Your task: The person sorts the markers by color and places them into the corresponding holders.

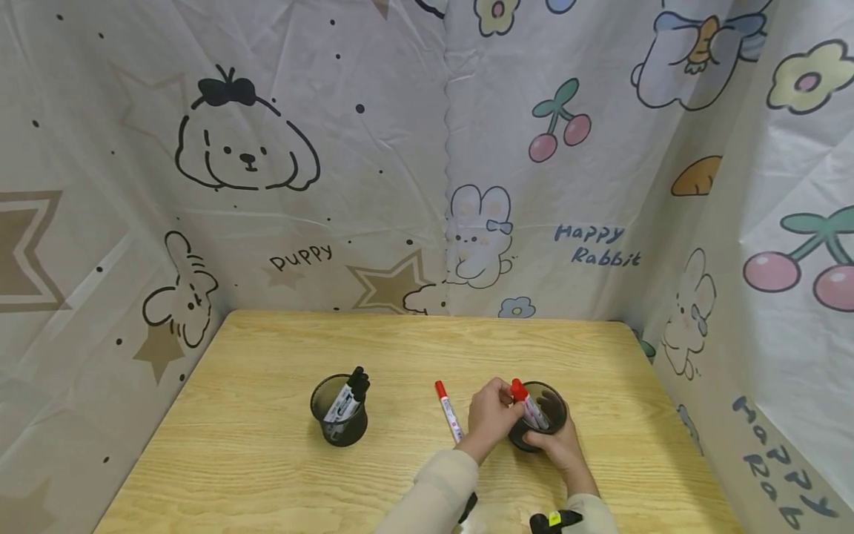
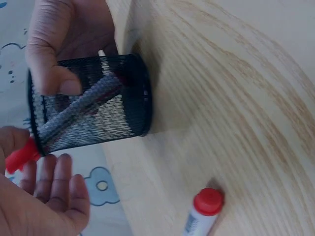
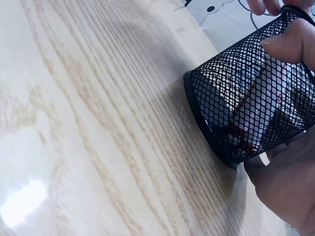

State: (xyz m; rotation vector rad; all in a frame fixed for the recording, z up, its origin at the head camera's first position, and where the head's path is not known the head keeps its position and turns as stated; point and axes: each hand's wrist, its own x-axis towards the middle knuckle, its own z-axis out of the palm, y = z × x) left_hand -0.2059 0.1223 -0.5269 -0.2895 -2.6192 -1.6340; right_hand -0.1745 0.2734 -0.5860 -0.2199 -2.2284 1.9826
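My right hand (image 1: 560, 446) grips a black mesh pen cup (image 1: 515, 439) around its side, thumb toward me, as the right wrist view shows up close. Red-capped white markers (image 1: 536, 415) lean inside that cup, their caps over the rim. At the rim my left hand (image 1: 490, 417) pinches a red marker cap (image 2: 22, 156) between thumb and forefinger, the other fingers loosely bent. Just left of that hand, another red-capped marker (image 1: 448, 410) lies on the table, its lower end hidden by the wrist in the head view.
A second black mesh cup (image 1: 328, 393), holding several black-capped markers (image 1: 348, 397), stands to the left on the wood-grain table (image 1: 267, 475). Printed cloth (image 1: 387, 148) hangs behind and along both sides of the table.
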